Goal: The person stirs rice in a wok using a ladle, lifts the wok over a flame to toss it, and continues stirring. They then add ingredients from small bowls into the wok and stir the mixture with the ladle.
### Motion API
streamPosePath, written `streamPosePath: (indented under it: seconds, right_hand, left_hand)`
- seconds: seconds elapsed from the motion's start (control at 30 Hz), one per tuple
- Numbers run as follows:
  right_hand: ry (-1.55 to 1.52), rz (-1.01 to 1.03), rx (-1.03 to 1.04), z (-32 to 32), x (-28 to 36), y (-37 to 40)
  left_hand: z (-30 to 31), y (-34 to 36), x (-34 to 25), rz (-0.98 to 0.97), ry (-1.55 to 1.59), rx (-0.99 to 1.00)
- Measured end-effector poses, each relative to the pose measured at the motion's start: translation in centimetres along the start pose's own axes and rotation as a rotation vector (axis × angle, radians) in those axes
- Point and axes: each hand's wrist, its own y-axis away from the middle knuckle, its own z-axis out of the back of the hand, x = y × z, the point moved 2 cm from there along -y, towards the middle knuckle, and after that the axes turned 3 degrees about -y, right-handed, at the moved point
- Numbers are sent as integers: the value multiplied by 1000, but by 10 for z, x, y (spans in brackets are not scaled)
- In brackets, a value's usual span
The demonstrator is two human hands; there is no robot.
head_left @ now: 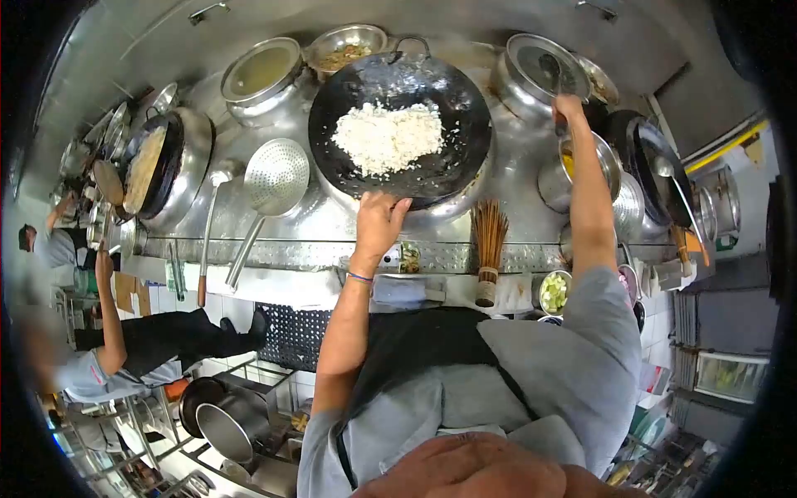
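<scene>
White rice point(390, 139) lies heaped in a large black wok point(332, 91) in front of me, with loose grains around the heap. My left hand point(380, 222) is at the wok's near rim, fingers curled over the edge and thumb pointing right. Over on the right, my right hand point(569, 106) is closed around the handle of a dark ladle point(548, 70). The ladle's head overlaps the mouth of a large steel pot point(508, 79) at the back right. Below that hand stands a smaller steel pot point(552, 184) with something yellow inside.
A perforated skimmer point(278, 176) and a long-handled ladle point(205, 241) lie left of the wok. A bamboo brush point(488, 249) rests at the near edge, with a bowl of chopped greens point(554, 292) further right. Another person point(75, 365) works at a wok on the left.
</scene>
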Motion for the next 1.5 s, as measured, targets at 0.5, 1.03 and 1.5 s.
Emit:
streamPosePath:
  seconds: [0.5,1.03,1.5]
  right_hand:
    - [-932,-110,324,-5,64,345]
    - [-820,-357,898,-117,110,400]
    - [-7,577,274,-185,107,331]
  left_hand:
    - [-3,0,8,-55,47,-62]
    - [-3,7,13,-79,100,-17]
    - [-2,3,16,-114,61,2]
